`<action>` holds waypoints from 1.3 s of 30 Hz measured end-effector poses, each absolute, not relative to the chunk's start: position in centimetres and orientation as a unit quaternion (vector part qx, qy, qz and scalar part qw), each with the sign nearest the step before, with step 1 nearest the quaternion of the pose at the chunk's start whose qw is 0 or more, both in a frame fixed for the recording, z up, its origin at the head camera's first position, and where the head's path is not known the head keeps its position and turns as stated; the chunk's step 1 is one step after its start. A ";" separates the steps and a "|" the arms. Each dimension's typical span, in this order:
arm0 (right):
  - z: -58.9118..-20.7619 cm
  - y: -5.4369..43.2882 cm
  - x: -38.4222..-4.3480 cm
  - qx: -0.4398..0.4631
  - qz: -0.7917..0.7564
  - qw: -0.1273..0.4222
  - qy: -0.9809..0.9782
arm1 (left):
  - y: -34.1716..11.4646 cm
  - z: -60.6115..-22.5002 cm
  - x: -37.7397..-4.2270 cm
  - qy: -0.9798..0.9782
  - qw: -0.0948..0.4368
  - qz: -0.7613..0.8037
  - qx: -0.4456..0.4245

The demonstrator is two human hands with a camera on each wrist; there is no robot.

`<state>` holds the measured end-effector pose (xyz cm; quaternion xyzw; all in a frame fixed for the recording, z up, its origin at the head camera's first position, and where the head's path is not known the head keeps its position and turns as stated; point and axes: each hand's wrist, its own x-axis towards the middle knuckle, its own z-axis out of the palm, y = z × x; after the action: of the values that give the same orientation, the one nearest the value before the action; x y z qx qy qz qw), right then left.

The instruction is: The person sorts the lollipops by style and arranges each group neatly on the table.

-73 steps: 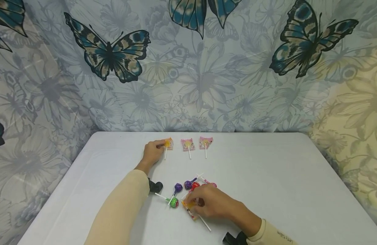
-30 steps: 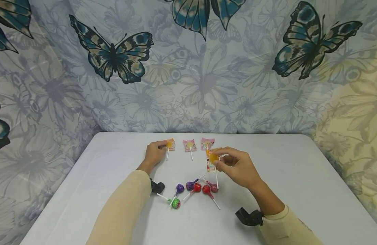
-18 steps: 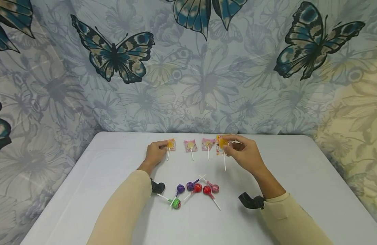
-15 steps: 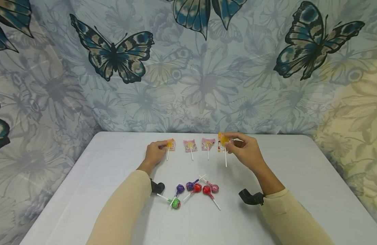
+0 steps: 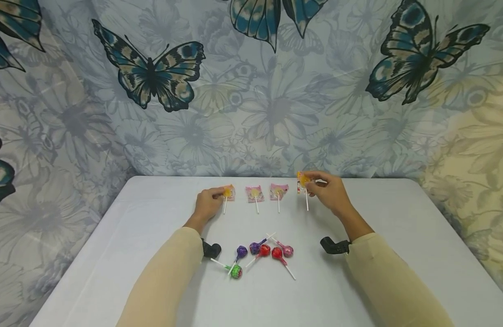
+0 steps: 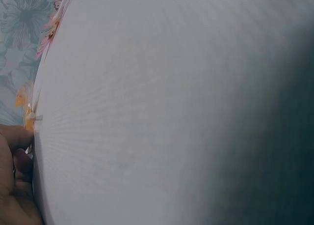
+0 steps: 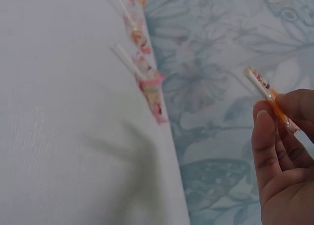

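Observation:
My left hand [image 5: 207, 203] rests at the far left of a row of flat wrapped lollipops. Its fingertips pinch the edge of an orange-wrapped lollipop [image 5: 228, 193] lying on the table. To the right lie two pink-wrapped lollipops, one in the middle [image 5: 255, 194] and one farther right [image 5: 279, 191]. Beyond them my right hand [image 5: 330, 193] pinches a yellow-orange flat lollipop [image 5: 304, 180] by its wrapped head, stick pointing down. In the right wrist view, this lollipop [image 7: 269, 93] is held between thumb and fingers, apart from the table.
Nearer me lies a loose cluster of round lollipops: purple [image 5: 241, 251], green [image 5: 236, 272], red [image 5: 277, 253] and pink [image 5: 288, 251]. They lie on the white table [image 5: 382, 236], whose back edge meets a butterfly-patterned wall covering [image 5: 271, 113]. Black wrist cameras sit on both wrists.
My right hand has picked up the yellow-orange lollipop from the near cluster and carried it forward and right, to the row's right end. The left hand has stayed at the orange lollipop.

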<state>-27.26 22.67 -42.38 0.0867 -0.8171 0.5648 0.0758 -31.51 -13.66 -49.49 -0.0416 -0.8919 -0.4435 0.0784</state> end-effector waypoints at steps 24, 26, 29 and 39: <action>-46.2 22.7 -30.8 0.020 0.518 0.015 -0.855 | -13.7 -49.9 -31.8 -0.893 0.081 -0.441 -0.036; -46.4 22.7 -31.0 0.013 0.501 0.010 -0.865 | -13.7 -49.9 -31.8 -0.893 0.084 -0.441 -0.037; -46.7 22.6 -31.2 0.007 0.467 0.001 -0.884 | -13.6 -49.9 -31.9 -0.892 0.085 -0.442 -0.038; -47.2 22.1 -31.2 0.011 0.377 0.012 -0.926 | -13.7 -50.0 -32.0 -0.892 0.083 -0.442 -0.036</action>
<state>-31.22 22.14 -47.22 0.0111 -0.9259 0.3774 0.0117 -31.99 -13.72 -50.01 -0.0362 -0.8924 -0.4421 0.0831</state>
